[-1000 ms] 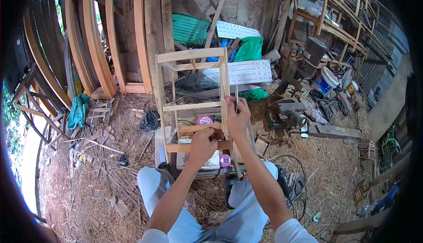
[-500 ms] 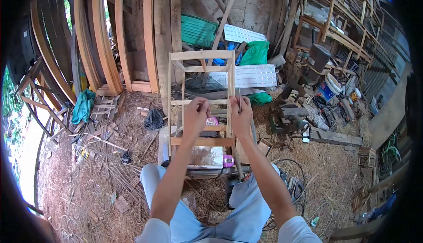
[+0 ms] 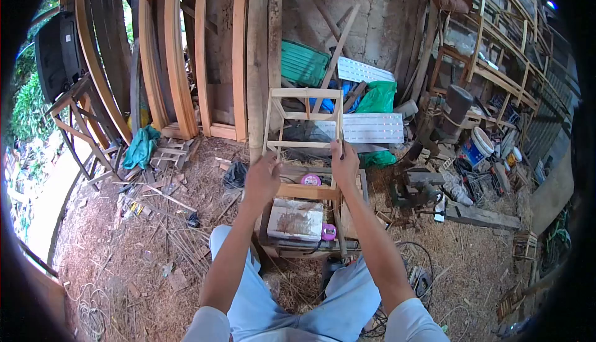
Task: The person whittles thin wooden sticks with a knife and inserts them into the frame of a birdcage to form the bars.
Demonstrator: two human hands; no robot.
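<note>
A light wooden frame (image 3: pixel 306 93) with slim posts and cross rails stands before me, over a low work surface. My left hand (image 3: pixel 263 179) is at its left post, fingers curled round the wood, partly hidden by the hand itself. On the opposite side my right hand (image 3: pixel 346 167) grips the right post; a small dark thing shows by its fingers, too little seen to name. Below the frame lies a whitish block (image 3: pixel 295 219) with brown stains. One pink tape measure (image 3: pixel 328 232) sits at the block's right, and a round pink thing (image 3: pixel 310 180) lies behind the lower rail.
Tall wooden door frames (image 3: pixel 239 56) lean at the back left. Behind the frame are a green plastic crate (image 3: pixel 304 63) and white perforated panels (image 3: pixel 372 128). A bench vise (image 3: pixel 422 187) and a bucket (image 3: pixel 477 144) stand right. Shavings and offcuts cover the floor.
My hands have moved from above the frame's middle out to its side posts. The frame's lower rail has shifted away from me, uncovering more of the whitish block. The view has shifted left.
</note>
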